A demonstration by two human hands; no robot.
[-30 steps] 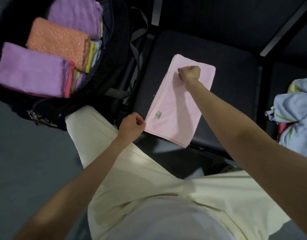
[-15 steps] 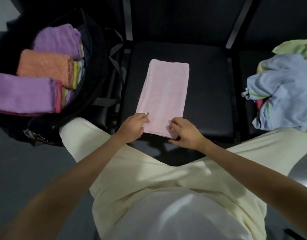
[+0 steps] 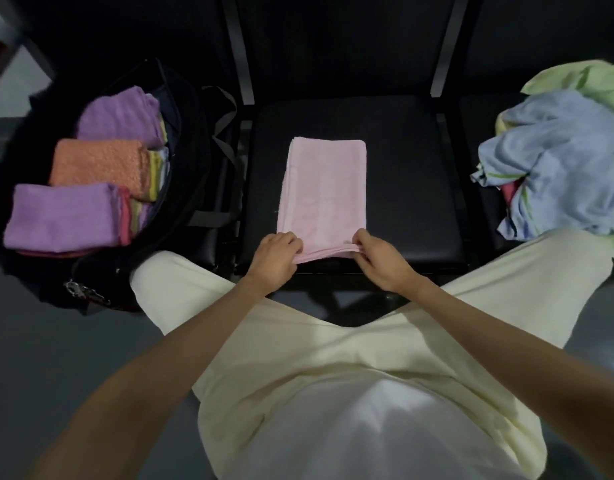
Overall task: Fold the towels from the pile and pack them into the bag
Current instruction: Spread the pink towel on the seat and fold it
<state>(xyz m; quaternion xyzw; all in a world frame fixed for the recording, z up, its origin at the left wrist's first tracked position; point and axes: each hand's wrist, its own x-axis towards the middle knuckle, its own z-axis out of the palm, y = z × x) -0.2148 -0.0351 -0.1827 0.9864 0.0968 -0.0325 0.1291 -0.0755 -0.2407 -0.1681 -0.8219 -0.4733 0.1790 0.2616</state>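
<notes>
Pink terry lies before us as a long strip: the pink towel [image 3: 323, 195] rests flat on the black seat [image 3: 420, 188], its long axis running straight away from our body, the short near edge at the seat's front lip. Both our hands are at that near edge. Our left hand [image 3: 276, 256] pinches the near left corner, fingers curled over the stacked layers, and our right hand [image 3: 380, 258] pinches the near right corner the same way, lifting the edge slightly off the seat. Neither hand is nearer than the other; they sit level, one at each end of the short edge, with the whole length of the towel stretching ahead of them.

We judge that this is what the next fold turns on: the near edge has to travel forward along the long axis to meet the far edge, so both hands should move together to keep the sides aligned.

To our left the black bag [image 3: 191, 140] stands open, just beside the seat, already holding folded purple, orange and other towels [image 3: 97, 161]. To our right the pile [image 3: 568, 161] of unfolded blue and green towels waits on the next seat, well apart from the bag.
</notes>
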